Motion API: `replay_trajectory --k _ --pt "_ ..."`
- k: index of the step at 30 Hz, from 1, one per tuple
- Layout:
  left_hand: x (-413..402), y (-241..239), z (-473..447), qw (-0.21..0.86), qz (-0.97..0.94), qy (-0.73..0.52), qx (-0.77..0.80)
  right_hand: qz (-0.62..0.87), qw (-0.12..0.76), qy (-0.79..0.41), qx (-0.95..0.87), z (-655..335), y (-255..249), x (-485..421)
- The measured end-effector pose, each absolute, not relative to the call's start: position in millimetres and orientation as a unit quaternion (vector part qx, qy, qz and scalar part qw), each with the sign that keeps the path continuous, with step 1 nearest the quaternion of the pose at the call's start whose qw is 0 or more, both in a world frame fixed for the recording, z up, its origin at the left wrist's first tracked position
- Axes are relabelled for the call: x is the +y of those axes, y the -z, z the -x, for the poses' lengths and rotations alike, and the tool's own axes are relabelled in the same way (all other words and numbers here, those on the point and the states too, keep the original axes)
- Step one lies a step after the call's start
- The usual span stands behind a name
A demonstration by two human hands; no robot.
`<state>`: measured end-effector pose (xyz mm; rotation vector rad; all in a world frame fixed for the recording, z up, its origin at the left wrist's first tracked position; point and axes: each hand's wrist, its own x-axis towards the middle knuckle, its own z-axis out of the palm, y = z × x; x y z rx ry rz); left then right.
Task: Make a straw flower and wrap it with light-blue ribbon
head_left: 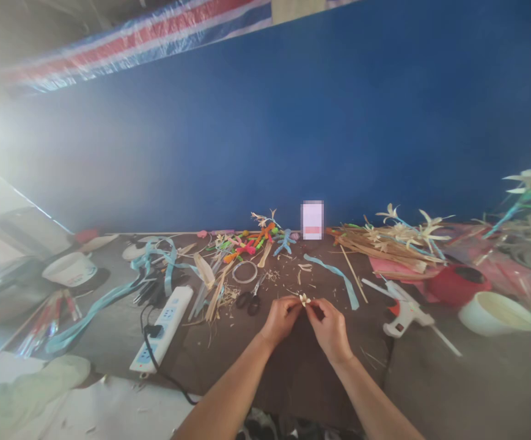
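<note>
Straw flower, small, pale, star-shaped.

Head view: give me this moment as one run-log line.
left hand: pinching small straw flower | right hand: pinching same flower | scissors: on table, left of hands | glue gun: on table, right

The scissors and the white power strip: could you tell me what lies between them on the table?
In the head view, a loose bundle of pale straw strips lies between the scissors and the power strip.
</note>
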<state>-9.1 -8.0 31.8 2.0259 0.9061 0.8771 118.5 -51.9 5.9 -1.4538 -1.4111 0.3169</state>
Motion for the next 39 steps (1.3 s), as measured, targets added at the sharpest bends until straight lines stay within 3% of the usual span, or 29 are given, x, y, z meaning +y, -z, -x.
replay_trajectory --k 24,39 --pt "-4 -25 11 0.461 -0.715 -0.349 0.394 0.563 0.543 -0.188 -0.594 -118 -15 -55" --pt "-5 -27 10 0.420 -0.700 -0.391 0.425 0.574 0.499 -0.100 -0.641 -113 -16 -62"
